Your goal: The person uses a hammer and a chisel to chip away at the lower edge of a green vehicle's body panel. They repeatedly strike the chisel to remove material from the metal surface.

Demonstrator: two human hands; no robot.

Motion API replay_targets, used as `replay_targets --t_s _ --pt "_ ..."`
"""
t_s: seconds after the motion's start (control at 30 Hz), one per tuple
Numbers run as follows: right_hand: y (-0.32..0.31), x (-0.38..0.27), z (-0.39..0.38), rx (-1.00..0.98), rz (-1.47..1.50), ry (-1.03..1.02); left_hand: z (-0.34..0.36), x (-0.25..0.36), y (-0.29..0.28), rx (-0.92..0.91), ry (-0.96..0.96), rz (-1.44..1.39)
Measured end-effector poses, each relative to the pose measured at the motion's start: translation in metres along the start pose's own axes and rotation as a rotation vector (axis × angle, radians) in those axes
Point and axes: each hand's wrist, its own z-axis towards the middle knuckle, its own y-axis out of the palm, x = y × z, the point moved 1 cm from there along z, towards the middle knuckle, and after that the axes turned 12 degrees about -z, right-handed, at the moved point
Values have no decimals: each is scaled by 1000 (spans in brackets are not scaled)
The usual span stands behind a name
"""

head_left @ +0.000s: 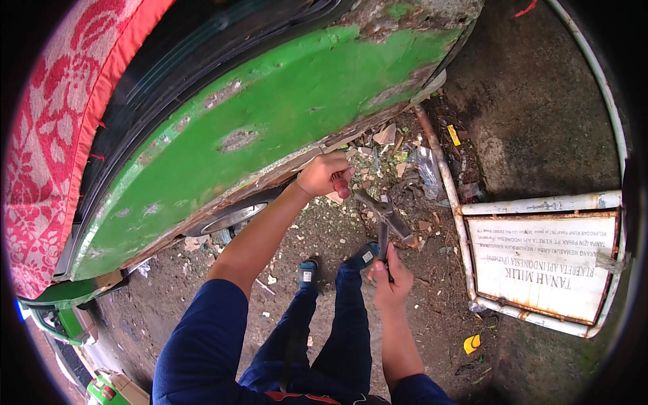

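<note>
My left hand [325, 173] grips a red-handled tool [342, 188] against the lower edge of a dented green car panel [283, 101], whose paint has flaked in grey patches; the tool's working end is hidden behind my fingers. Below and right of it, my right hand [392, 277] holds a hammer [385, 219] by its dark handle, its worn metal head raised near the red handle but apart from it.
Debris [385, 135] lies along the car's underside near a dark wheel [229, 219]. A white pipe frame with a rusty sign [540, 263] stands at right. Patterned red cloth [44, 155] hangs over the car at left. My feet [358, 255] are on dirt below.
</note>
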Motion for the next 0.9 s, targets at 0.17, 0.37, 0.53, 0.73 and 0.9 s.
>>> replay_targets --t_s 0.17,0.37,0.53,0.73,0.9 --pt "14 0 12 -38 -184 -53 -12 -11 0 -48 -37 -12" --pt "9 11 -5 11 -41 -128 -19 -10 0 -75 21 19" --pt "6 18 -14 -24 15 1 -9 2 2 -88 62 53" --pt "3 17 -19 7 69 123 -13 7 -3 -100 93 101" --pt "2 21 -23 -1 70 121 -23 12 -10 -118 96 111"
